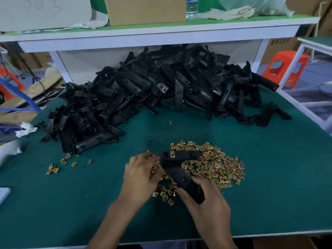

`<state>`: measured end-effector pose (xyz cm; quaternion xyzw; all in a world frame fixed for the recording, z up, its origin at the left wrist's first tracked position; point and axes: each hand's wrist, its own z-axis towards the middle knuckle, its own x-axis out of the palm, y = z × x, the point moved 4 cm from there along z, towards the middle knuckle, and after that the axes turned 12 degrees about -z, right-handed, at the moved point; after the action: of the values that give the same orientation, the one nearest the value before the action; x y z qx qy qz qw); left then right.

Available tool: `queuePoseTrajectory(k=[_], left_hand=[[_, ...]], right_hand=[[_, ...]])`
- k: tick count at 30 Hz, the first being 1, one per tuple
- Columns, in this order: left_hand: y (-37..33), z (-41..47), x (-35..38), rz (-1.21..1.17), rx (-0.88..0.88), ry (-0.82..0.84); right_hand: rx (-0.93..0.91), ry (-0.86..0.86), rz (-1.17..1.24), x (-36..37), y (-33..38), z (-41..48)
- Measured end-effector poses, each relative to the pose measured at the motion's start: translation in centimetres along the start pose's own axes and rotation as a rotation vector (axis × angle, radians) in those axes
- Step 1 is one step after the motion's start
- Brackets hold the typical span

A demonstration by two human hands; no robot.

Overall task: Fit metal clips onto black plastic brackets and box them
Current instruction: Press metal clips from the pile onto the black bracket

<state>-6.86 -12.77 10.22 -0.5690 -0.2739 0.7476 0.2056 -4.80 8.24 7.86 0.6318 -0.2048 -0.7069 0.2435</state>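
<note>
Bracket [179,169], black and angled, is held over the green table [269,186] toward its near side, with one clip [172,154] seated at its 12 o'clock end. Right hand [204,200] grasps the bracket's 5 o'clock end, fingers wrapped round it. Left hand [142,177], at 9 o'clock just beside the bracket, curls its fingers on a few clips [156,166]. Clip pile [215,166] spreads from under the bracket to 3 o'clock. Stray clips [53,168] lie well apart at 9 o'clock. Bracket heap [152,90] fills 12 o'clock; the shelf [161,31] above carries a box [145,9] and bottle [191,7].
</note>
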Motion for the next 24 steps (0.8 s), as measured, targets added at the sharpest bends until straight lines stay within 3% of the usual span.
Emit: queuePoseTrajectory(k=[3, 13, 24], left_hand=[[0.4, -0.3, 1.0, 0.056, -0.017, 0.066], [0.6, 0.0, 1.3, 0.064, 0.013, -0.012], [-0.1, -0.1, 1.7, 0.055, 0.045, 0.007]], right_hand=[[0.001, 0.006, 0.004, 0.1, -0.1, 0.0], [-0.038, -0.049, 0.033, 0.1, 0.1, -0.1], [-0.041, -0.078, 0.044, 0.2, 0.0, -0.1]])
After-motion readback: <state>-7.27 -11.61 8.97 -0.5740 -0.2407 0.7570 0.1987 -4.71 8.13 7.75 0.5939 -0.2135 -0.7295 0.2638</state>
